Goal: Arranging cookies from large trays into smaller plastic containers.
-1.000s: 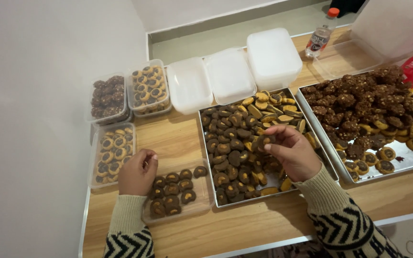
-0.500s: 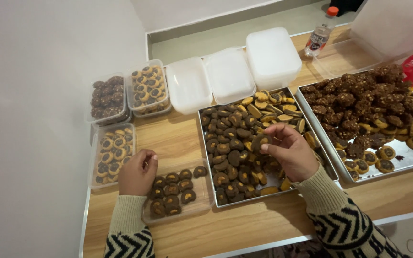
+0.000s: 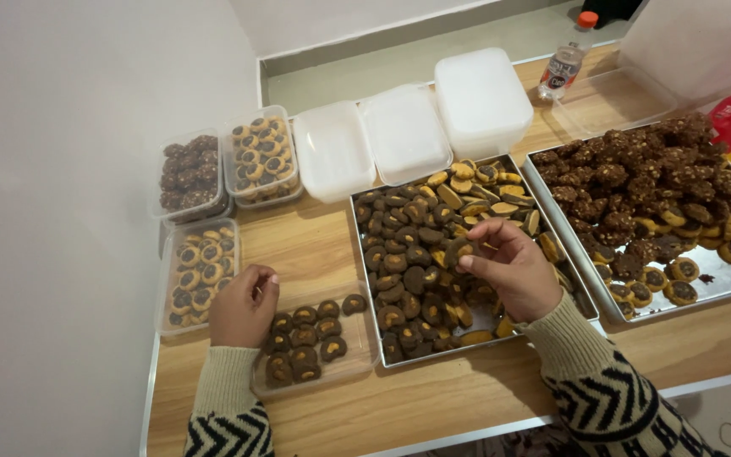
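Note:
My right hand (image 3: 508, 269) hovers over a metal tray (image 3: 367, 288) heaped with round chocolate-topped cookies and pinches one cookie (image 3: 457, 250) between thumb and fingers. My left hand (image 3: 244, 306) rests with curled fingers on the left edge of a clear plastic box (image 3: 350, 364) that holds several of the same cookies in rows. Both wrists wear knitted sleeves with a black zigzag pattern.
A second metal tray (image 3: 725, 283) with dark clustered cookies lies to the right. Filled clear boxes (image 3: 198, 272) stand at the left, white closed containers (image 3: 404, 131) behind the trays, a bottle (image 3: 565, 66) at the back. A white wall borders the wooden table (image 3: 315, 241) on the left.
My right hand has lifted a cookie a little above the tray and turned it in the fingers. My left hand has stayed at the box.

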